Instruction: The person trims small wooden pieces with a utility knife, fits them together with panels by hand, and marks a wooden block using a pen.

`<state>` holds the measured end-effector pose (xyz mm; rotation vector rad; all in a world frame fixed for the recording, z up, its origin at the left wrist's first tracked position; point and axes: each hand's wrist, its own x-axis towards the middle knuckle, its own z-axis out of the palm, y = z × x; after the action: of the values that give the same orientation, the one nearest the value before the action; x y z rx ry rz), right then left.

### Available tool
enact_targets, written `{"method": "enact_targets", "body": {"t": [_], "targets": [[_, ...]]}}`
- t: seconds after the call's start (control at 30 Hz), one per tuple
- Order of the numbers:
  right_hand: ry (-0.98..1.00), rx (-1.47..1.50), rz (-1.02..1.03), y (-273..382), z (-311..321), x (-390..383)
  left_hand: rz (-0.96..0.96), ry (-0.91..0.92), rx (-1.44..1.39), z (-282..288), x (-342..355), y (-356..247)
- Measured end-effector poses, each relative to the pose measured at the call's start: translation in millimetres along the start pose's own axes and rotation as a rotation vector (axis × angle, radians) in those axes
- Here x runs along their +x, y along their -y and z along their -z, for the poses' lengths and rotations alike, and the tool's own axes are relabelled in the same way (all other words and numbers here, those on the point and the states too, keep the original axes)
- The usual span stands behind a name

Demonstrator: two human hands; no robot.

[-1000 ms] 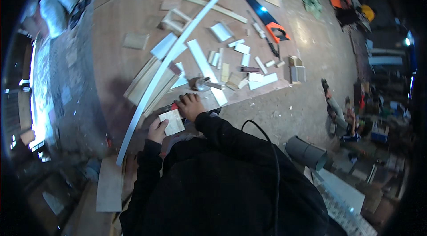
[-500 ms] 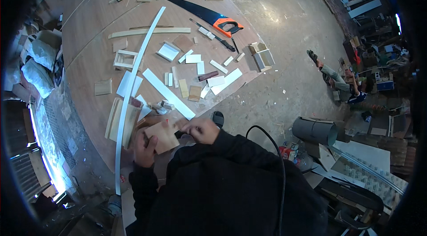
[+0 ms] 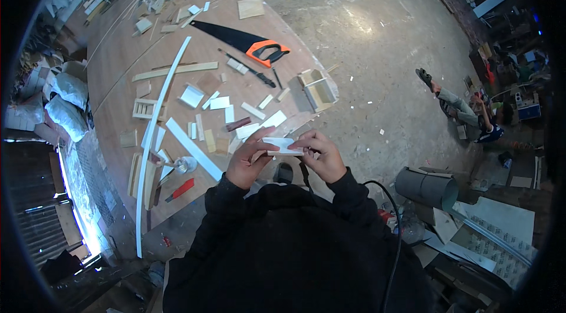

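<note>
My left hand (image 3: pixel 247 159) and my right hand (image 3: pixel 318 156) grip a small pale board (image 3: pixel 283 144) from either end, held just past the table's near edge with fingers curled on it. Left of them, a red-handled tool (image 3: pixel 181 188) lies on the wooden tabletop (image 3: pixel 118 59), near a small glass jar or container (image 3: pixel 185 164). A long white strip (image 3: pixel 147 159) runs along the table's left part, over stacked boards (image 3: pixel 133 174). Small cut pieces (image 3: pixel 219 102) lie beyond my hands, with a short white plank (image 3: pixel 191 146) beside them.
An orange-handled saw (image 3: pixel 267 50) and an open wooden box (image 3: pixel 318 89) sit toward the table's right edge; offcuts cover the far end. Wrapped sacks (image 3: pixel 65 115) lie left. Another person (image 3: pixel 469 109) sits on the concrete floor at right. A grey roll (image 3: pixel 424 186) lies nearby.
My hands moved rightward and together, now both gripping the board, which appears more foreshortened. The red tool, earlier at my right hand, now lies on the table. My view shifted toward the floor at right.
</note>
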<state>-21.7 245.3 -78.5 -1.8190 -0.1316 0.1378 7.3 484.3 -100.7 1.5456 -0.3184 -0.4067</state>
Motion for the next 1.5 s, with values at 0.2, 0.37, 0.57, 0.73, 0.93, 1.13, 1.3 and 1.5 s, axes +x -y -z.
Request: {"method": "enact_targets", "body": {"t": [0.2,0.37,0.57,0.73,0.93,1.13,1.3,1.5], "targets": [[-0.032,-0.098,0.137,-8,51,10,-0.024,0.205,-0.626,-24,57,11],[0.191,0.434,-0.43,-27,69,53,0.133,0.291,-0.952,-36,96,28],[0.241,0.371,-0.501,-68,79,98,0.092,0.358,-1.333,-44,163,68],[0.31,0.273,-0.689,-91,96,144,0.166,0.325,-1.304,-34,200,89],[-0.028,0.094,-0.544,-168,138,204,0.419,-0.092,-0.692,-11,236,153],[-0.073,-0.156,-0.429,-210,156,260,0.449,-0.196,-0.253,-15,279,173],[-0.015,-0.151,-0.412,-243,169,277,0.397,-0.236,0.011,-35,297,185],[0.118,-0.105,-0.503,-247,182,288,0.425,-0.289,0.018,-42,295,178]]}}
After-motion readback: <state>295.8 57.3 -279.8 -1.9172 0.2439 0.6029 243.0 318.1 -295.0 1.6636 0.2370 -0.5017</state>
